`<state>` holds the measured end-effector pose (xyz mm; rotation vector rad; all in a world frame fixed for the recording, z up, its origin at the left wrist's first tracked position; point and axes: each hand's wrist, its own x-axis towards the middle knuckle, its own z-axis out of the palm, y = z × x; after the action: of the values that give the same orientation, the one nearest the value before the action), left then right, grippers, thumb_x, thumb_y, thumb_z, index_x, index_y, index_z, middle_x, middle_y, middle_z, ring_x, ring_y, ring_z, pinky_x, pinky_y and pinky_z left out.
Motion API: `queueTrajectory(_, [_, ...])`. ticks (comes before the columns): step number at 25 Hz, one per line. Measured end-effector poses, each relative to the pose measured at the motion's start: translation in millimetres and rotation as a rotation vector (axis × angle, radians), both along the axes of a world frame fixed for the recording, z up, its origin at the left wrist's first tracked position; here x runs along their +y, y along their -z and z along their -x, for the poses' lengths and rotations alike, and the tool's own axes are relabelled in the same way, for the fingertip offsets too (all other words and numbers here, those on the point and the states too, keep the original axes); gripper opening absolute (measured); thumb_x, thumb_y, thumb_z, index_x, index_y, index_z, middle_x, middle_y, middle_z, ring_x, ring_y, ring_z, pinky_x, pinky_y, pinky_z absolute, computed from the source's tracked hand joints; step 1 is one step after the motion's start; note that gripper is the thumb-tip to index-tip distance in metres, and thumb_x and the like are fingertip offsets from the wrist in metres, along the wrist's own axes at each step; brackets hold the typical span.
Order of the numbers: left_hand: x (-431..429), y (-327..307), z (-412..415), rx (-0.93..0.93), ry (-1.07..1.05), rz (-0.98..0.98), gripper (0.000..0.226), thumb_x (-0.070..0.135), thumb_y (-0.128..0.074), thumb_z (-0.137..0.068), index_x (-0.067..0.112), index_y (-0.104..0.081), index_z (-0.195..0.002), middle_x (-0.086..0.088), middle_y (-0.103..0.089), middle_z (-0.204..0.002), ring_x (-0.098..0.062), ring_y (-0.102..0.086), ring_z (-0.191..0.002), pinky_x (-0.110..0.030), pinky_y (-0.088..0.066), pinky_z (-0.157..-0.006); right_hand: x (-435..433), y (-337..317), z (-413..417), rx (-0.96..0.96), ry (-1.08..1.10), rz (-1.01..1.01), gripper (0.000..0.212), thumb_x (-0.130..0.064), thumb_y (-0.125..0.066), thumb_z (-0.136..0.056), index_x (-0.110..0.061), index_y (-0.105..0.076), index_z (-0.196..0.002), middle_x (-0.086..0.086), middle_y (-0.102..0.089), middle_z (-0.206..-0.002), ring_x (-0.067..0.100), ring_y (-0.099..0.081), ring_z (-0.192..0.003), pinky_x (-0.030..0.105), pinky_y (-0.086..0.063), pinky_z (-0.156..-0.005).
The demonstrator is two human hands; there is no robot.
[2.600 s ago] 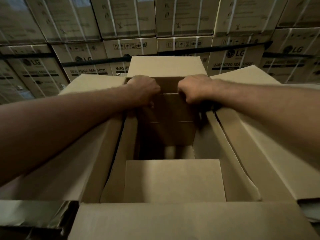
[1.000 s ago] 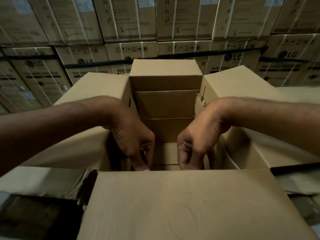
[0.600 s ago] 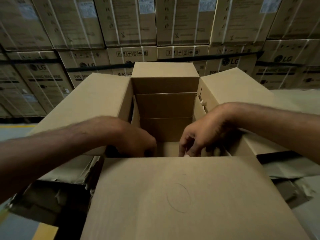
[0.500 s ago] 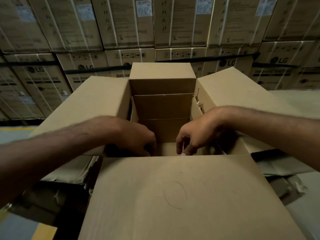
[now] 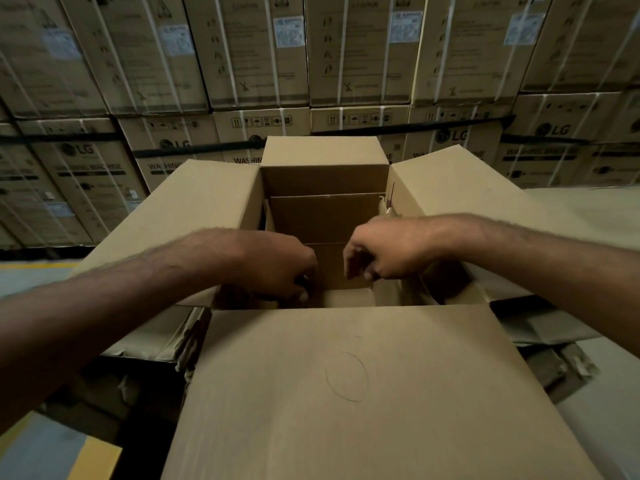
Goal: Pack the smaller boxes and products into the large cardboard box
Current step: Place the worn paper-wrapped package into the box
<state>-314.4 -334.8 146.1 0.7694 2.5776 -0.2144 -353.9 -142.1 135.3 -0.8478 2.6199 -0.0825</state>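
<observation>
Reaching over the large cardboard box (image 5: 346, 393), we have both hands above its open mouth, with its four flaps folded outward. Our left hand (image 5: 277, 268) sits low by the near edge, its fingers (image 5: 300, 292) curled tight under the palm; we cannot tell whether they grip anything. Our right hand (image 5: 384, 252) hangs near it without touching, fingers (image 5: 375, 271) loosely bent and holding nothing. Inside, a smaller box (image 5: 325, 218) stands against the far wall. Crumpled flat cardboard (image 5: 156, 337) lies under the left flap, and strapped washing-machine cartons (image 5: 360, 57) are stacked behind.
</observation>
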Motion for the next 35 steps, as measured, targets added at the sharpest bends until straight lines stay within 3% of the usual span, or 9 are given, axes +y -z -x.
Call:
queueTrajectory(5, [-6, -15, -1, 0.307, -0.040, -0.066, 0.025, 0.029, -0.056, -0.102, 0.025, -0.064, -0.126, 0.008, -0.069, -0.114, -0.007, -0.065, -0.103, -0.030, -0.056, -0.089, 12, -22, -10, 0.228, 0.048, 0.140, 0.040, 0.000, -0.061, -0.096, -0.026, -0.068, -0.125, -0.006, -0.066, -0.128, 0.010, -0.061, -0.119, 0.028, -0.053, -0.098])
queueTrajectory(8, [-10, -24, -7, 0.437, -0.082, -0.149, 0.024, 0.037, -0.057, -0.101, 0.028, -0.066, -0.122, 0.010, -0.070, -0.114, -0.005, -0.064, -0.102, -0.025, -0.052, -0.079, 20, -29, -20, 0.330, 0.078, 0.188, 0.033, -0.008, -0.062, -0.098, -0.030, -0.069, -0.122, -0.009, -0.067, -0.125, 0.007, -0.062, -0.114, 0.024, -0.051, -0.088])
queueTrajectory(12, [-4, -24, -27, 0.513, -0.130, -0.242, 0.029, 0.048, -0.058, -0.098, 0.031, -0.066, -0.121, 0.011, -0.070, -0.109, -0.006, -0.065, -0.097, -0.029, -0.057, -0.078, 26, -24, -44, 0.484, 0.114, 0.185, 0.028, -0.024, -0.065, -0.099, -0.034, -0.066, -0.125, -0.011, -0.067, -0.125, 0.004, -0.060, -0.109, 0.024, -0.046, -0.084])
queueTrajectory(18, [26, -36, -84, 0.674, -0.161, -0.348, 0.028, 0.051, -0.058, -0.097, 0.033, -0.067, -0.116, 0.014, -0.069, -0.103, -0.003, -0.061, -0.081, -0.026, -0.052, -0.062, 49, -22, -95, 0.775, 0.137, 0.262, 0.033, -0.039, -0.066, -0.097, -0.035, -0.064, -0.130, -0.008, -0.066, -0.127, 0.014, -0.054, -0.123, 0.041, -0.039, -0.108])
queueTrajectory(20, [43, -42, -111, 0.720, -0.167, -0.444, 0.029, 0.050, -0.059, -0.097, 0.032, -0.069, -0.116, 0.013, -0.072, -0.106, -0.007, -0.066, -0.086, -0.032, -0.057, -0.066, 66, -28, -113, 0.836, 0.147, 0.306, 0.032, -0.040, -0.065, -0.098, -0.035, -0.064, -0.129, -0.007, -0.066, -0.129, 0.015, -0.053, -0.126, 0.043, -0.037, -0.110])
queueTrajectory(23, [85, -45, -153, 0.752, -0.155, -0.540, 0.028, 0.048, -0.059, -0.097, 0.031, -0.069, -0.117, 0.014, -0.073, -0.107, -0.005, -0.068, -0.091, -0.029, -0.058, -0.070, 108, -32, -145, 0.902, 0.171, 0.371, 0.031, -0.041, -0.063, -0.098, -0.033, -0.065, -0.128, -0.007, -0.065, -0.132, 0.015, -0.050, -0.130, 0.042, -0.034, -0.111])
queueTrajectory(29, [206, -20, -218, 0.867, -0.179, -0.685, 0.031, 0.050, -0.059, -0.098, 0.033, -0.067, -0.122, 0.016, -0.071, -0.114, -0.003, -0.066, -0.098, -0.026, -0.053, -0.074, 237, -8, -216, 0.959, 0.190, 0.480, 0.030, -0.033, -0.067, -0.095, -0.027, -0.069, -0.125, -0.005, -0.069, -0.126, 0.017, -0.053, -0.125, 0.040, -0.040, -0.099])
queueTrajectory(33, [321, 19, -252, 0.837, -0.138, -0.838, 0.036, 0.049, -0.057, -0.099, 0.032, -0.062, -0.130, 0.016, -0.067, -0.126, -0.002, -0.060, -0.104, -0.018, -0.048, -0.080, 340, 20, -261, 0.946, 0.276, 0.454, 0.029, -0.031, -0.069, -0.095, -0.026, -0.069, -0.123, -0.003, -0.070, -0.125, 0.020, -0.054, -0.125, 0.042, -0.044, -0.100])
queueTrajectory(35, [372, 34, -258, 0.799, -0.125, -0.892, 0.036, 0.049, -0.057, -0.099, 0.033, -0.061, -0.130, 0.016, -0.066, -0.125, -0.002, -0.060, -0.108, -0.024, -0.051, -0.086, 389, 30, -276, 0.920, 0.330, 0.424, 0.029, -0.031, -0.069, -0.095, -0.027, -0.070, -0.123, -0.005, -0.069, -0.125, 0.018, -0.053, -0.125, 0.040, -0.044, -0.100])
